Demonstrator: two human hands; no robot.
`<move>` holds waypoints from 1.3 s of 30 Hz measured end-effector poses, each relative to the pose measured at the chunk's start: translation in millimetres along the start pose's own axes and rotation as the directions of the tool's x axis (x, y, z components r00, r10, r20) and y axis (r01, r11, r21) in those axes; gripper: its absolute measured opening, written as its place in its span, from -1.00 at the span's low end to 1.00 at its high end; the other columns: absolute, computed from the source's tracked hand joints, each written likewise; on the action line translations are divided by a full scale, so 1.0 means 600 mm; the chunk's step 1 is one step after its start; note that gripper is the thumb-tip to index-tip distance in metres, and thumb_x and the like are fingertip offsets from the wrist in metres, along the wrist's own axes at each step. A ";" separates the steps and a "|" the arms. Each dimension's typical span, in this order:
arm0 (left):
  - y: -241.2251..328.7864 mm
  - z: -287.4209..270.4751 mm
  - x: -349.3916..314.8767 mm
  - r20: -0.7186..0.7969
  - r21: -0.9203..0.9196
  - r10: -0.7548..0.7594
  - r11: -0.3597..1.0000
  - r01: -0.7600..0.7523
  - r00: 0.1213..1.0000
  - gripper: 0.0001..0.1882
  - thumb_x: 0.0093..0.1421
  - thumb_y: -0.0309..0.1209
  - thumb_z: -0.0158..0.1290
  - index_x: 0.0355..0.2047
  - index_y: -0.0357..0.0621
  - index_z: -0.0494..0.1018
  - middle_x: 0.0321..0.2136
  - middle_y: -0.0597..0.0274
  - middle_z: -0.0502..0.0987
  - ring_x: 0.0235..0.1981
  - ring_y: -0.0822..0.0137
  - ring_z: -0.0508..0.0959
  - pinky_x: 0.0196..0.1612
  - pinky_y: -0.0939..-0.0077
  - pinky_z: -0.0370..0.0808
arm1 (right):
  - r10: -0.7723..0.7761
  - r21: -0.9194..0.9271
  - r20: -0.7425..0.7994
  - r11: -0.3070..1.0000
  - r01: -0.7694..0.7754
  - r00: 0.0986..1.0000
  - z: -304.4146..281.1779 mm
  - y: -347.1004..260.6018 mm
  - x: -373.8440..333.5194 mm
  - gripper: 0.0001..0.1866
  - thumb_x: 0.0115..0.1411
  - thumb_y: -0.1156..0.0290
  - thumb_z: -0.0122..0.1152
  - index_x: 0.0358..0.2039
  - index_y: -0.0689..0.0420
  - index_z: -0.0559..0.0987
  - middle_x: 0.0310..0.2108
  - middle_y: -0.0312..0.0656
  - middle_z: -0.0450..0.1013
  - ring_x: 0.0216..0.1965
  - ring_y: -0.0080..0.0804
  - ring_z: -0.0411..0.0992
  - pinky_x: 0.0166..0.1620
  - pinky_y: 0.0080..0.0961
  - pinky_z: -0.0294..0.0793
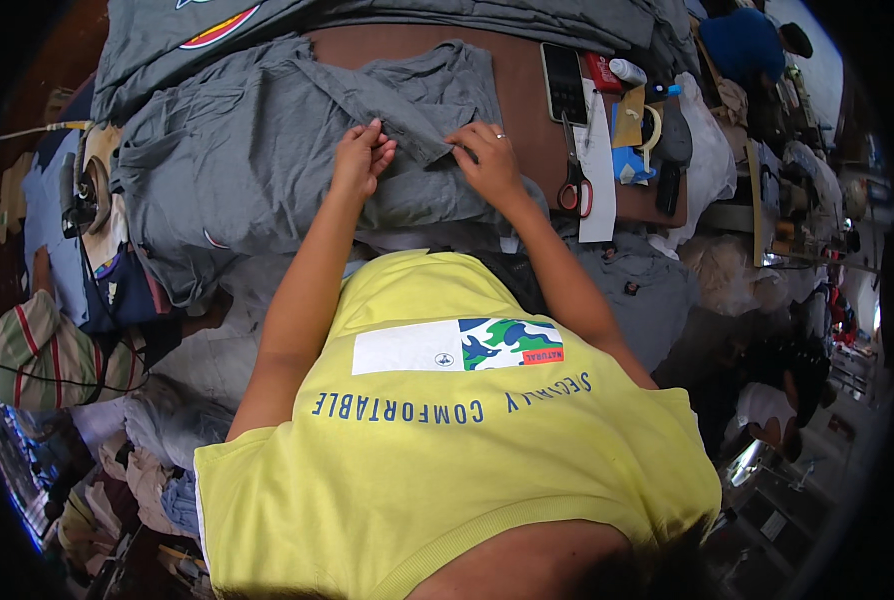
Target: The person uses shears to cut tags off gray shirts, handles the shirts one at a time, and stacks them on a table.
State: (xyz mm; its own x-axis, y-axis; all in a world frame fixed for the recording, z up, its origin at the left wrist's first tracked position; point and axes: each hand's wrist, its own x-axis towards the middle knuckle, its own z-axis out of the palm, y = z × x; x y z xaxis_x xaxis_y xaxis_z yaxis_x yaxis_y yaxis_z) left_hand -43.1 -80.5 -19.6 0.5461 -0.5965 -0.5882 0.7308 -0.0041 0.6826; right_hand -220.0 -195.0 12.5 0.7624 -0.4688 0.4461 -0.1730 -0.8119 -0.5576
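A grey knit garment [237, 150] lies crumpled on the brown tabletop in front of me. One narrow folded part of it, which looks like a sleeve [407, 133], slants between my two hands. My left hand [365, 158] is closed at this part's lower edge, fingers curled and thumb tip against them. Whatever it pinches is too small to make out. At the sleeve's right end, my right hand [487, 160], with a ring on one finger, has thumb and fingertips together on the cloth edge.
Right of the garment lie a phone [564, 85], scissors [574, 185], a white paper strip [595, 160] and a tape roll [651, 130]. More grey garments [417, 12] cover the far side. An iron [92, 190] stands at left. People are nearby on both sides.
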 end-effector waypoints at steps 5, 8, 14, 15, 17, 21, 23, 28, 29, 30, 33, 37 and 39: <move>0.014 0.004 -0.040 -0.068 0.232 0.158 0.963 -0.138 0.985 -0.74 0.03 -0.31 0.17 -0.44 -0.21 0.37 -0.62 0.31 0.45 -0.65 0.52 0.47 -0.60 0.72 0.45 | 0.068 0.030 -0.024 0.997 -0.067 0.997 0.003 0.003 -0.012 -0.88 -0.06 0.49 0.15 -0.43 0.08 0.53 -0.44 -0.23 0.40 -0.35 -0.18 0.35 -0.27 -0.34 0.33; 0.011 -0.006 -0.044 -0.046 0.295 0.182 0.942 -0.161 0.982 -0.74 0.02 -0.31 0.19 -0.45 -0.24 0.39 -0.62 0.27 0.48 -0.67 0.50 0.48 -0.60 0.73 0.45 | 0.056 0.001 -0.014 0.998 -0.056 0.998 0.001 -0.002 -0.015 -0.88 -0.06 0.49 0.16 -0.43 0.08 0.52 -0.44 -0.23 0.40 -0.35 -0.19 0.36 -0.28 -0.34 0.34; -0.016 -0.021 -0.032 -0.059 0.236 0.218 0.951 -0.199 0.974 -0.76 0.04 -0.36 0.16 -0.46 -0.28 0.40 -0.56 0.16 0.52 -0.63 0.45 0.53 -0.60 0.72 0.47 | 0.034 -0.061 0.050 0.998 -0.031 0.998 0.011 -0.008 -0.025 -0.87 -0.07 0.47 0.17 -0.43 0.05 0.52 -0.43 -0.28 0.39 -0.31 -0.25 0.35 -0.26 -0.34 0.33; -0.020 -0.023 -0.030 -0.066 0.220 0.224 0.954 -0.205 0.972 -0.77 0.05 -0.37 0.15 -0.45 -0.29 0.40 -0.55 0.15 0.53 -0.62 0.44 0.53 -0.60 0.71 0.47 | 0.039 -0.071 0.062 0.997 -0.035 0.997 0.012 -0.010 -0.027 -0.87 -0.07 0.47 0.18 -0.42 0.04 0.52 -0.42 -0.29 0.39 -0.30 -0.26 0.35 -0.26 -0.34 0.33; -0.023 -0.027 -0.024 -0.049 0.227 0.196 0.957 -0.180 0.979 -0.76 0.06 -0.39 0.13 -0.39 -0.32 0.38 -0.54 0.12 0.53 -0.63 0.42 0.53 -0.62 0.70 0.48 | 0.046 -0.084 0.083 0.996 -0.039 0.996 0.015 -0.013 -0.030 -0.86 -0.07 0.46 0.18 -0.41 0.03 0.52 -0.41 -0.30 0.39 -0.30 -0.27 0.35 -0.26 -0.34 0.32; -0.026 -0.029 -0.015 -0.037 0.238 0.205 0.952 -0.191 0.978 -0.76 0.08 -0.42 0.10 -0.32 -0.34 0.37 -0.53 0.09 0.53 -0.65 0.40 0.53 -0.63 0.68 0.48 | 0.052 -0.086 0.110 0.995 -0.042 0.993 0.018 -0.015 -0.034 -0.86 -0.06 0.45 0.17 -0.40 0.03 0.52 -0.41 -0.30 0.39 -0.30 -0.26 0.35 -0.26 -0.34 0.30; -0.027 -0.015 -0.021 -0.097 0.250 0.284 0.935 -0.252 0.954 -0.77 0.09 -0.43 0.09 -0.32 -0.34 0.36 -0.53 0.10 0.53 -0.64 0.40 0.53 -0.63 0.68 0.48 | 0.057 -0.086 0.110 0.995 -0.048 0.992 0.017 -0.015 -0.036 -0.86 -0.05 0.45 0.16 -0.40 0.03 0.52 -0.41 -0.29 0.39 -0.30 -0.26 0.35 -0.25 -0.33 0.30; -0.018 -0.025 -0.002 -0.164 0.100 0.332 0.942 -0.320 0.929 -0.78 0.10 -0.43 0.08 -0.32 -0.31 0.35 -0.56 0.13 0.52 -0.65 0.39 0.53 -0.63 0.69 0.47 | 0.071 -0.082 0.115 0.995 -0.062 0.991 0.019 -0.018 -0.035 -0.87 -0.04 0.45 0.16 -0.41 0.03 0.52 -0.43 -0.28 0.38 -0.31 -0.26 0.35 -0.25 -0.34 0.30; -0.016 -0.027 0.001 -0.159 0.098 0.325 0.945 -0.313 0.932 -0.78 0.09 -0.42 0.09 -0.32 -0.30 0.35 -0.57 0.14 0.51 -0.66 0.40 0.52 -0.64 0.69 0.45 | 0.076 -0.078 0.114 0.995 -0.067 0.991 0.018 -0.017 -0.036 -0.87 -0.04 0.45 0.15 -0.41 0.03 0.52 -0.44 -0.28 0.38 -0.31 -0.26 0.35 -0.25 -0.34 0.30; -0.015 -0.028 0.003 -0.154 0.096 0.317 0.947 -0.305 0.936 -0.78 0.09 -0.42 0.09 -0.32 -0.28 0.34 -0.58 0.16 0.51 -0.67 0.40 0.51 -0.65 0.70 0.44 | 0.080 -0.074 0.113 0.995 -0.071 0.990 0.018 -0.016 -0.037 -0.88 -0.04 0.45 0.15 -0.41 0.03 0.52 -0.44 -0.27 0.38 -0.31 -0.26 0.35 -0.25 -0.34 0.30; -0.015 -0.028 -0.006 -0.138 0.153 0.325 0.940 -0.304 0.935 -0.82 0.10 -0.40 0.08 -0.36 -0.21 0.35 -0.59 0.27 0.47 -0.64 0.45 0.48 -0.58 0.69 0.42 | 0.070 -0.070 0.092 0.996 -0.064 0.993 0.017 -0.013 -0.039 -0.88 -0.04 0.44 0.15 -0.42 0.04 0.52 -0.46 -0.27 0.38 -0.33 -0.25 0.35 -0.26 -0.34 0.32; -0.016 -0.023 -0.009 -0.095 0.008 0.351 0.936 -0.352 0.932 -0.85 0.13 -0.36 0.02 -0.36 -0.14 0.33 -0.51 0.33 0.42 -0.50 0.45 0.45 -0.41 0.57 0.43 | 0.093 -0.082 0.085 0.993 -0.086 0.992 0.018 -0.001 -0.041 -0.88 -0.05 0.43 0.17 -0.42 0.04 0.52 -0.46 -0.26 0.40 -0.34 -0.23 0.36 -0.26 -0.33 0.34; -0.018 -0.024 -0.016 -0.048 -0.138 0.319 0.936 -0.323 0.946 -0.85 0.15 -0.35 0.00 -0.34 -0.12 0.32 -0.46 0.33 0.40 -0.42 0.43 0.44 -0.33 0.49 0.44 | 0.113 -0.070 0.103 0.992 -0.106 0.988 0.016 0.001 -0.041 -0.88 -0.05 0.43 0.17 -0.42 0.04 0.52 -0.46 -0.26 0.41 -0.32 -0.22 0.37 -0.26 -0.32 0.35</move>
State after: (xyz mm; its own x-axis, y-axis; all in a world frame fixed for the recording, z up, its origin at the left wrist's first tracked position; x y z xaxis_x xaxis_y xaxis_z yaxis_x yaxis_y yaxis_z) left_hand -50.2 -63.4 -27.6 0.7699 -0.5273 -0.3595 0.5644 0.2997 0.7692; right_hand -233.0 -180.7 -5.6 0.7984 -0.5189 0.3054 -0.2961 -0.7800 -0.5513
